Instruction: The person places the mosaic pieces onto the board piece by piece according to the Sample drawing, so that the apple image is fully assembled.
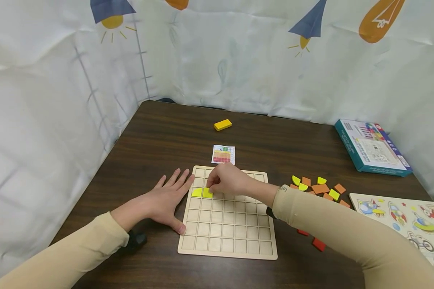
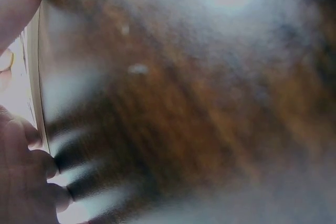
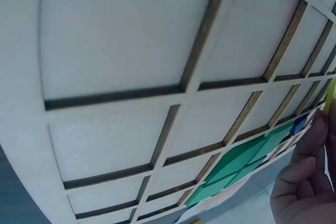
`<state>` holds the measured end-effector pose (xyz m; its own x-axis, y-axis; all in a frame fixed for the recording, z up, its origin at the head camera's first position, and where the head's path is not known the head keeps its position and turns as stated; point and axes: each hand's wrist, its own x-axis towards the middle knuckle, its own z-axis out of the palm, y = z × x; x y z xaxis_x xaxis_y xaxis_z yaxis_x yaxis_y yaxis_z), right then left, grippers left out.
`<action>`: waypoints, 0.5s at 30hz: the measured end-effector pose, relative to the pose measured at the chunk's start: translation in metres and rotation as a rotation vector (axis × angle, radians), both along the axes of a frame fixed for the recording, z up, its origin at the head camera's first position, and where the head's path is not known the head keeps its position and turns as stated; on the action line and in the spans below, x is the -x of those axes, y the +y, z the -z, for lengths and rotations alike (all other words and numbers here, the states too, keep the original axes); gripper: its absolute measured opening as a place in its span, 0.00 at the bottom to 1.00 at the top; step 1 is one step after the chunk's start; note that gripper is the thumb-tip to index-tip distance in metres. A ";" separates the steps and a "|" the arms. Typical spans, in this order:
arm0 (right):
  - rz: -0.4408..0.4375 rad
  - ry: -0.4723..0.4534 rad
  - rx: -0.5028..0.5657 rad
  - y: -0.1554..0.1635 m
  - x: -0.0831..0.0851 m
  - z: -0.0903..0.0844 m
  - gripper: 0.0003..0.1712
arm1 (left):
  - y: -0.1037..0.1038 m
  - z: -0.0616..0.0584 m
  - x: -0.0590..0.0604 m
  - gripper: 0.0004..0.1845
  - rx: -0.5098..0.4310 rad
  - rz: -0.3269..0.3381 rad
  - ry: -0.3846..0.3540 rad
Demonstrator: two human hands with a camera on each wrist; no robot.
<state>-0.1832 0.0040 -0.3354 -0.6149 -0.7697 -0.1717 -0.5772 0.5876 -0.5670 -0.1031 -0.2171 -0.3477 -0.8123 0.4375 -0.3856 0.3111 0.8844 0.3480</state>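
Note:
A light wooden grid board (image 1: 227,255) lies on the dark table. My right hand (image 1: 227,179) reaches over its upper left part and pinches a yellow tile (image 1: 207,193) at a cell in the left columns. Immediately left of that sits a yellow tile with a rounded corner (image 1: 196,192). Green tiles (image 3: 236,161) and a blue tile (image 3: 298,125) show in the board in the right wrist view; in the head view my right hand hides them. With fingers spread, my left hand (image 1: 166,202) rests by the board's left edge, thumb touching it.
Behind the board lies a small picture card (image 1: 223,154), with a yellow block (image 1: 222,125) farther back. Loose orange (image 1: 320,188), yellow and red tiles (image 1: 318,244) are scattered to the right, partly under my right arm. Beyond are a picture puzzle board (image 1: 398,208) and a teal box (image 1: 376,148).

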 end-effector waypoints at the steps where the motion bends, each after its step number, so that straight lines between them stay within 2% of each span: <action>1: 0.005 0.007 -0.006 -0.001 -0.001 0.001 0.01 | 0.000 0.000 0.000 0.80 0.001 0.001 0.001; 9: 0.022 0.072 -0.061 -0.006 -0.005 0.003 0.02 | 0.001 -0.001 0.000 0.79 0.004 0.002 0.003; 15: 0.026 0.096 -0.035 0.000 -0.004 0.000 0.02 | 0.001 0.000 -0.001 0.79 0.006 -0.002 0.002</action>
